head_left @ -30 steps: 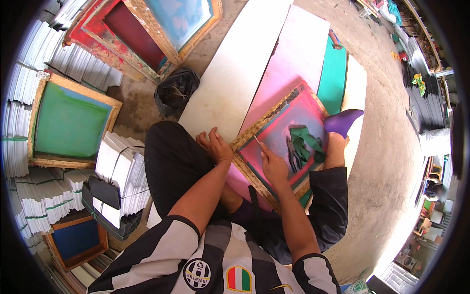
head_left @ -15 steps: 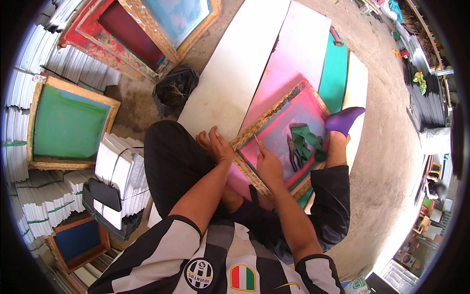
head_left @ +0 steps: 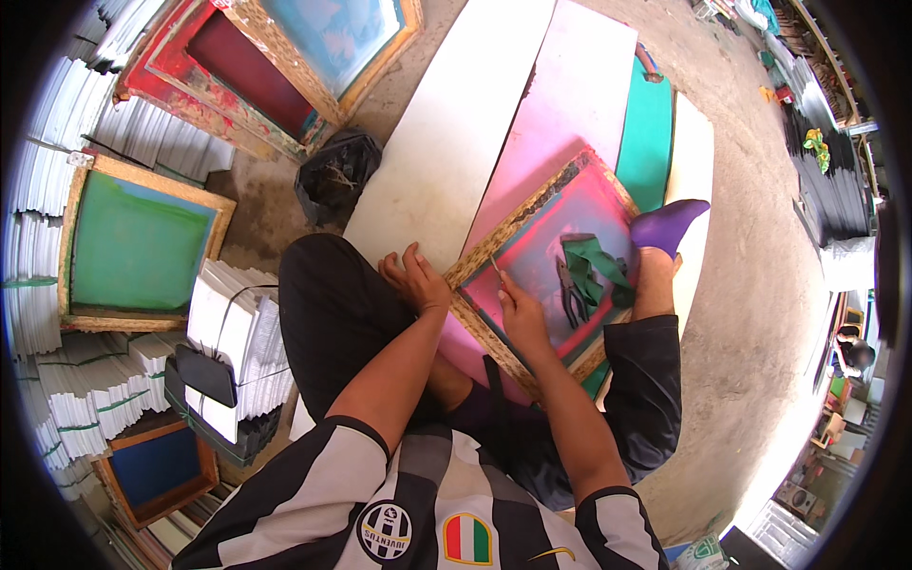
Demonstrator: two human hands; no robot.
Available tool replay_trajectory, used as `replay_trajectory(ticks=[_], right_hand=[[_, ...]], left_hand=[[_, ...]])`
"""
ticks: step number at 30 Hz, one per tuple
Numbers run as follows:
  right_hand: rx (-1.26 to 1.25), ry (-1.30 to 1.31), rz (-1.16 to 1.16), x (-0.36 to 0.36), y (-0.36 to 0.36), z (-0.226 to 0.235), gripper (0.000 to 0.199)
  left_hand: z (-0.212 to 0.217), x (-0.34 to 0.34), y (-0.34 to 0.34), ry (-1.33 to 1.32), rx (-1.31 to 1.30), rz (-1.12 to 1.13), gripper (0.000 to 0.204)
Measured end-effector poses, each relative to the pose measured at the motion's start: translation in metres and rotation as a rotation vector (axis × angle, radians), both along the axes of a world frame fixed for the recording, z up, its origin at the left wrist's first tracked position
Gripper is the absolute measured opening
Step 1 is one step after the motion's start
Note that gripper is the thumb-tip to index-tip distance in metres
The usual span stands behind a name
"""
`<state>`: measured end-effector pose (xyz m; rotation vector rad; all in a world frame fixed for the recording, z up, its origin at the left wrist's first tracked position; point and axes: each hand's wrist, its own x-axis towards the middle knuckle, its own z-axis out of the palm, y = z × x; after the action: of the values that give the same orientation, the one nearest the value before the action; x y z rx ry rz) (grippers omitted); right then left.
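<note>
A wood-framed printing screen [head_left: 518,233] with pink-smeared mesh lies tilted across the boards by my crossed legs. My right hand [head_left: 524,321] is closed round a thin, light-coloured tool [head_left: 496,267], whose tip points at the frame's left bar; its exact kind is too small to tell. My left hand [head_left: 416,281] is beside the frame's left corner, fingers apart, with nothing visible in it. On the mesh lie dark-handled pliers [head_left: 570,293] and a crumpled strip of green cloth [head_left: 591,268]. My foot in a purple sock [head_left: 670,228] is against the frame's right side.
White, pink and green boards [head_left: 456,114] lie under the screen. To the left stand a green screen [head_left: 142,242], stacks of white sheets [head_left: 237,332] and a phone [head_left: 205,376]. A black plastic bag [head_left: 337,176] sits ahead. Another person [head_left: 852,354] is far off at right.
The thin tool's tip has shifted slightly along the frame's left bar, with my right hand barely moving. My left hand stays by the corner. The distant person shows more clearly.
</note>
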<state>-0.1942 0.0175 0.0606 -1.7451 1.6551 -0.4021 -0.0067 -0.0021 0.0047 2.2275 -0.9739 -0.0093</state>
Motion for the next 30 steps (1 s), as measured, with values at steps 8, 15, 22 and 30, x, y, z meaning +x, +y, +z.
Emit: replay_trajectory(ticks=[8, 15, 22, 30], right_hand=[[0.169, -0.064, -0.015, -0.011, -0.006, 0.013, 0.043], [0.114, 0.01, 0.023, -0.007, -0.005, 0.011, 0.041], [-0.046, -0.042, -0.078, -0.008, 0.005, -0.01, 0.041], [0.578, -0.535, -0.282, -0.005, -0.019, 0.012, 0.042]], left_hand=[[-0.004, -0.002, 0.001, 0.0, -0.002, -0.027, 0.026], [-0.005, 0.001, 0.001, -0.034, -0.003, -0.016, 0.027], [0.001, -0.004, -0.001, 0.022, 0.013, -0.026, 0.026], [-0.007, 0.002, 0.001, 0.005, 0.02, -0.009, 0.027]])
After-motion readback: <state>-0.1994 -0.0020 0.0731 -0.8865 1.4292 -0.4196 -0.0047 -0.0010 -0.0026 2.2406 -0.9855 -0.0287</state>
